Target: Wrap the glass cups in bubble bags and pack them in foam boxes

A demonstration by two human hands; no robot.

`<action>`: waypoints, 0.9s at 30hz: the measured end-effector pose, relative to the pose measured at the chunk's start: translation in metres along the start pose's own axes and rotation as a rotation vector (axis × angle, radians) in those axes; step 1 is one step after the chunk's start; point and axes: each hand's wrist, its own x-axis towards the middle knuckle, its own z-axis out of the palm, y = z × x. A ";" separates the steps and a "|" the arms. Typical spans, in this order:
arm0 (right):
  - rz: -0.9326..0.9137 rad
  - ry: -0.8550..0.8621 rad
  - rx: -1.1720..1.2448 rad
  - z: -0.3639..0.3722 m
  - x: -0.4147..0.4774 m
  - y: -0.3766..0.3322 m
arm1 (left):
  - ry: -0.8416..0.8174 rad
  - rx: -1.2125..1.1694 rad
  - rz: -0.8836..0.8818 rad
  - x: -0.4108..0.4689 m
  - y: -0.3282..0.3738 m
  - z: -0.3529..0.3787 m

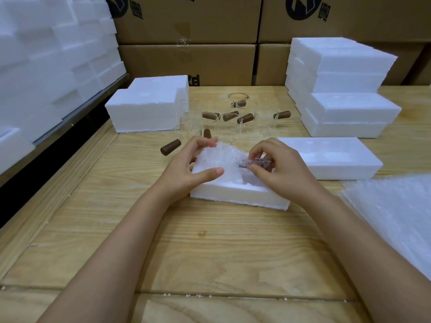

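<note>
An open white foam box (pixel 235 191) lies on the wooden table in front of me. A glass cup wrapped in a bubble bag (pixel 227 157) rests in its hollow, its brown handle showing through the wrap. My left hand (pixel 191 166) holds the left end of the wrapped cup with thumb and curled fingers. My right hand (pixel 277 166) pinches the wrapped handle (pixel 254 162) at the right end. Behind the box stand several bare glass cups (pixel 229 122) with brown wooden handles.
A foam lid (pixel 331 157) lies right of the box. Foam boxes are stacked at the back right (pixel 342 87) and back left (pixel 147 108). A pile of bubble bags (pixel 394 210) sits at the right edge. Cardboard cartons (pixel 186 61) line the rear.
</note>
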 end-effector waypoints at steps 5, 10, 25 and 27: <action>-0.001 0.039 0.004 0.001 0.000 0.003 | 0.041 0.062 0.013 0.005 -0.001 -0.002; -0.004 0.001 0.014 -0.003 0.000 0.006 | 0.012 0.089 0.034 0.005 -0.001 -0.001; 0.327 0.158 -0.244 -0.045 0.001 0.017 | 0.055 0.056 0.069 0.000 -0.002 0.010; 0.385 -0.020 -0.280 -0.053 -0.004 0.022 | 0.054 0.018 0.066 -0.001 -0.003 0.011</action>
